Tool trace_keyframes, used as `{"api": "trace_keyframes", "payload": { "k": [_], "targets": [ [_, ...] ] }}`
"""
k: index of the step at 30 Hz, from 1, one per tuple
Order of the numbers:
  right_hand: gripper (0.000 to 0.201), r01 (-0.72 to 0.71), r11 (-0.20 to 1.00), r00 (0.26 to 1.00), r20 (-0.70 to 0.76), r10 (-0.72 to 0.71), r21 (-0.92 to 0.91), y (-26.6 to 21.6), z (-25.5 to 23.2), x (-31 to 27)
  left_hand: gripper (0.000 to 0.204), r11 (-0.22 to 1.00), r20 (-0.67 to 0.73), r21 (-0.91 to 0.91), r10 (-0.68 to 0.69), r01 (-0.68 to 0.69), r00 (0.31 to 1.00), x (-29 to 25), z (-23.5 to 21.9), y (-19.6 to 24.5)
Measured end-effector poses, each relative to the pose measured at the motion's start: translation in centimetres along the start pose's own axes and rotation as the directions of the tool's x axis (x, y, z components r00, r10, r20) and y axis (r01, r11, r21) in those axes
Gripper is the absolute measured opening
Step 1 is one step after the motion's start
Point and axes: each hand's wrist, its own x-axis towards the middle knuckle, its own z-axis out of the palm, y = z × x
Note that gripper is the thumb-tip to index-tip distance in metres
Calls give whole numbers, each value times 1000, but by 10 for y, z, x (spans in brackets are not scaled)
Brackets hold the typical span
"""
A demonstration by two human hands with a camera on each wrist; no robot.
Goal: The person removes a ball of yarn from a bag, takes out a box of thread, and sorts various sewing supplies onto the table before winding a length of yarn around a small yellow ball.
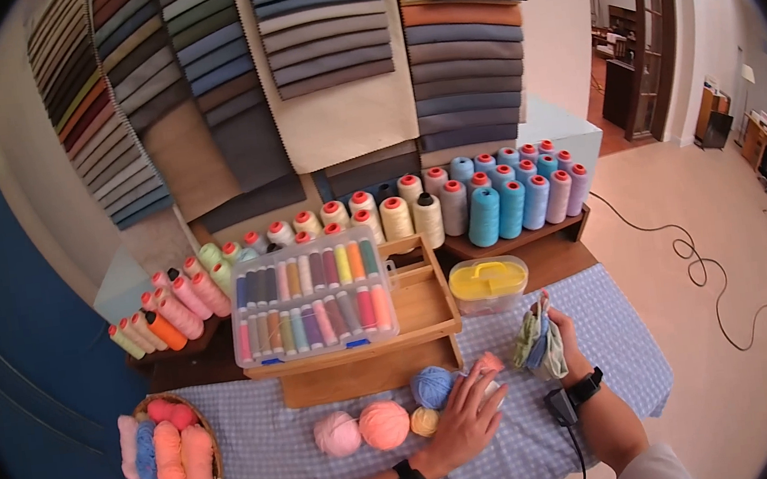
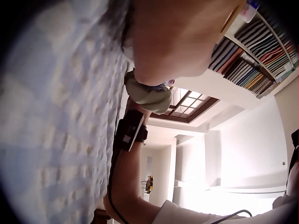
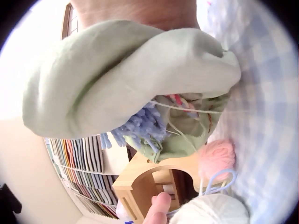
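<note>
My right hand (image 1: pixel 565 340) grips a pale green cloth pouch (image 3: pixel 126 79) by its side, above the table's right part. From the pouch's mouth hang blue yarn strands (image 3: pixel 145 126), with a red-and-white cord (image 3: pixel 180 102) inside. My left hand (image 1: pixel 465 415) reaches over the yarn balls with its fingers extended. Close below its fingertips (image 3: pixel 161 203) in the right wrist view is a white yarn ball (image 3: pixel 210 210). Next to the left hand lie a blue yarn ball (image 1: pixel 433 386), a small yellow ball (image 1: pixel 425 421), a coral ball (image 1: pixel 385 426) and a pink ball (image 1: pixel 337 433).
A clear case of thread spools (image 1: pixel 315 299) leans on a wooden rack (image 1: pixel 429 305). Beside it stands a yellow-lidded box (image 1: pixel 490 282). A yarn basket (image 1: pixel 212 439) sits at left on the checked cloth (image 1: pixel 256 453). Thread cones (image 1: pixel 485 216) line the back.
</note>
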Motion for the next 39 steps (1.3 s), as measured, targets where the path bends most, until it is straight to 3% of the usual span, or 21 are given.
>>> {"api": "trace_keyframes", "payload": {
  "k": [3,5,7,9,11,13,14,16,17,19,20,21,23,25,29,31,33,35,36,38,39],
  "targets": [
    [30,34,999,998,54,-34,-14,0,6,-8,47,998,-44,-61,-24,21,999,0,-1,-1],
    [32,131,982,988,101,-118,-135,-1,13,-21,60,991,-72,-135,-28,18,997,-2,0,0],
    [31,127,986,983,149,-110,-105,-1,25,-36,74,981,-124,-196,-24,0,992,-1,-4,3],
    [31,37,998,946,324,-18,-52,5,27,-47,88,965,-174,-262,-26,-21,984,2,-10,12],
    [28,149,919,928,372,-2,-365,19,7,-47,106,920,-237,-388,-48,-50,970,7,-21,25],
    [25,209,831,830,543,128,-515,33,31,-63,114,899,-283,-429,-42,-88,958,11,-23,31],
    [25,209,831,830,543,127,-515,37,32,-63,112,892,-291,-448,-82,-60,953,11,-22,32],
    [28,541,586,663,735,144,-603,41,33,-61,98,890,-302,-455,-156,2,940,13,-24,32],
    [28,541,587,658,738,149,-602,38,35,-64,98,892,-307,-452,-159,3,938,12,-29,32],
    [33,291,707,751,612,248,-644,26,44,-72,86,865,-175,-499,-162,54,971,16,-51,32],
    [35,283,709,795,571,204,-646,25,37,-70,68,861,-138,-497,-204,110,969,20,-64,36],
    [35,265,715,780,580,236,-647,25,34,-65,68,864,-148,-484,-236,138,960,14,-71,31],
    [32,433,756,717,696,41,-491,25,34,-45,53,817,-74,-573,-131,65,989,-3,-88,16],
    [30,395,783,736,676,43,-481,24,27,-35,38,826,-190,-561,-201,62,961,-8,-123,12],
    [24,358,800,844,534,-56,-481,25,23,-29,14,680,-282,-671,-603,296,746,-41,-170,-7],
    [21,349,803,863,500,-73,-484,27,20,-23,15,658,-298,-655,-678,373,672,-59,-193,-18],
    [19,350,735,909,401,-116,-581,28,14,-20,14,656,-423,-652,-731,381,535,-78,-205,-27],
    [18,334,744,922,363,-133,-578,28,10,-14,17,593,-434,-736,-784,327,444,-106,-216,-44],
    [18,270,767,953,277,-125,-582,27,7,-10,17,585,-423,-738,-790,337,444,-115,-218,-51],
    [18,143,803,988,134,-79,-579,25,4,-6,20,512,-496,-840,-859,178,131,-130,-224,-68],
    [18,135,803,989,124,-77,-581,25,4,-4,20,504,-487,-844,-864,184,130,-143,-227,-80]
  ]
}}
